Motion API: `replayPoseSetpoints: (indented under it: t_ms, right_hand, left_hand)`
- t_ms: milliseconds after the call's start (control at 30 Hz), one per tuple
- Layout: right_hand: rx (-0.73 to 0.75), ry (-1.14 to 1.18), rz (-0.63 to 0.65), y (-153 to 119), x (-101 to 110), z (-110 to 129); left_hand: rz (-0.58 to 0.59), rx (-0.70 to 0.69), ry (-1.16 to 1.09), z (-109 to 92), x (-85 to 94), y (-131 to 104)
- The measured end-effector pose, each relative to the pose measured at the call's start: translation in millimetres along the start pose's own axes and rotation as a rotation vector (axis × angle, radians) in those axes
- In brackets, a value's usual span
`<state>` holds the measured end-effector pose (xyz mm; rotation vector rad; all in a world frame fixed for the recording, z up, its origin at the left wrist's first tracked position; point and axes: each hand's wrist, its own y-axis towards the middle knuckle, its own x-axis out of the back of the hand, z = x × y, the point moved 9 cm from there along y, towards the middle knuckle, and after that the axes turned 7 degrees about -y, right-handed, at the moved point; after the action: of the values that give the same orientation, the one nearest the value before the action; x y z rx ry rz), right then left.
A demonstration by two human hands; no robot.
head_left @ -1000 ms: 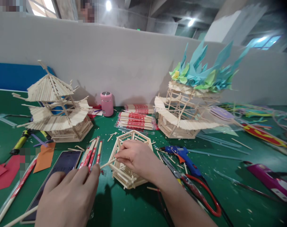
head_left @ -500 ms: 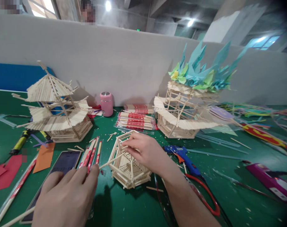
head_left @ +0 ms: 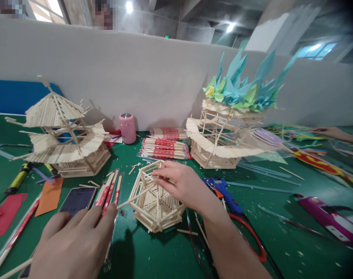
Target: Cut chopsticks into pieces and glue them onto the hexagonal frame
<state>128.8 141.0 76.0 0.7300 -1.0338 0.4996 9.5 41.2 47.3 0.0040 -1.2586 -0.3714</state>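
Observation:
A many-sided basket-like frame of thin wooden sticks (head_left: 144,219) sits on the green table in front of me. My right hand (head_left: 179,184) reaches over its far side, thumb and fingers pinched on a stick near the rim; the exact grip is partly hidden. My left hand (head_left: 74,240), closed, holds a thin wooden stick (head_left: 126,202) that slants across the frame's left side toward my right fingertips. Another stick (head_left: 15,269) pokes out below my left hand. Under that hand lies a phone (head_left: 77,199), partly covered, beside red-wrapped stick packets (head_left: 108,190).
Two stick pavilions (head_left: 68,155) (head_left: 214,149) stand behind, the right one topped with blue paper leaves. Between them are a pink bottle (head_left: 127,130) and stick bundles (head_left: 164,148). A blue glue gun (head_left: 227,193) lies right, near a purple tool (head_left: 329,217). Another person's hand (head_left: 329,133) shows far right.
The view has shifted slightly, and my left hand sits a little further left. Both hands keep their grip. Another person's hand has appeared at the right edge.

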Motion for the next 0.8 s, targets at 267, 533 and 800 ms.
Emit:
replayPoseSetpoints:
  t_ms: [267,533,800]
  right_hand:
    - [0.0,0.004,0.003,0.0,-0.1,0.1]
    - [0.002,0.005,0.009,-0.3,-1.9,0.4]
    - [0.01,0.006,0.023,0.5,-3.6,4.8]
  left_hand:
    - [0.002,0.022,-0.024,3.2,-1.8,-0.2]
    - [-0.042,-0.028,0.037,-0.8,8.6,0.7]
    - [-0.024,-0.039,0.036,0.9,3.9,-1.7]
